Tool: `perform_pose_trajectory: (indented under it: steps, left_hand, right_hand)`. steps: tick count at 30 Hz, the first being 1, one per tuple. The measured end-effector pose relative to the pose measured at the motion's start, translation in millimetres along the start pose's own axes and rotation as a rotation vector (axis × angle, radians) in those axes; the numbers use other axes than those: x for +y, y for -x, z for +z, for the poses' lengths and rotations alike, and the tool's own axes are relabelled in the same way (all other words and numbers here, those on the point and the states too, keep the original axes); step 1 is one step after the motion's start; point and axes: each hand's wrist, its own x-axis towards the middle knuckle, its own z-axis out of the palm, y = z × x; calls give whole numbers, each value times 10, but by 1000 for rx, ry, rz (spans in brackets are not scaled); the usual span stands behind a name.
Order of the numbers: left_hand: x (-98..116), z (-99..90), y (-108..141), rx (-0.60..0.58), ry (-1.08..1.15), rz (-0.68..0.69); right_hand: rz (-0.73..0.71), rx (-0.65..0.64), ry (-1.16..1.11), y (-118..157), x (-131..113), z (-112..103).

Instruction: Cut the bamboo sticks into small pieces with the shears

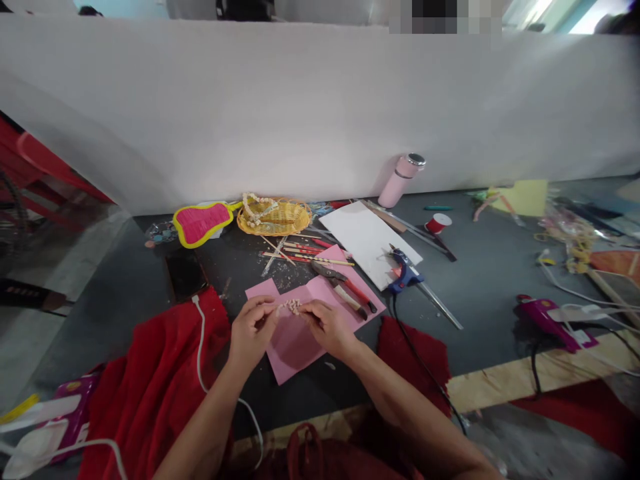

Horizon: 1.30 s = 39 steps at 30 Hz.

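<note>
A short string of small pale beads [291, 305] is stretched between my two hands, above a pink sheet of paper [295, 350]. My left hand [253, 327] pinches its left end between thumb and fingers. At the other end, my right hand [327, 325] closes its fingertips on the same beads. Red-handled pliers [353, 293] lie on the pink paper just beyond my right hand. Past them, several red and tan sticks [305, 252] are scattered with small crumbs.
A wicker basket [285, 220] with a bead strand stands at the back. A blue glue gun [405, 272] rests partly on white paper [365, 233], its cord running forward. Also here are a pink flask [400, 180], a phone [185, 275], red cloth [165, 353] and a purple power strip [555, 323].
</note>
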Motion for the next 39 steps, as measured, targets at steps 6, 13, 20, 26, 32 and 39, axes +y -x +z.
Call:
perform_pose_trajectory:
  steps: [6, 13, 20, 26, 32, 39]
  left_hand:
    - [-55, -40, -49, 54, -23, -1]
    - [-27, -15, -17, 12, -31, 36]
    - [15, -5, 27, -30, -84, 114]
    - [10, 7, 18, -33, -79, 115]
    - [-4, -3, 10, -4, 3, 71]
    - [24, -41, -8, 10, 157, 10]
  right_hand:
    - [-5, -26, 75, -12, 52, -16]
    - [31, 84, 267, -41, 22, -433]
    - [187, 8, 869, 77, 240, -881]
    - [217, -97, 890, 0, 318, -751]
    - [182, -18, 721, -115, 335, -816]
    - [370, 93, -309, -133, 8, -839]
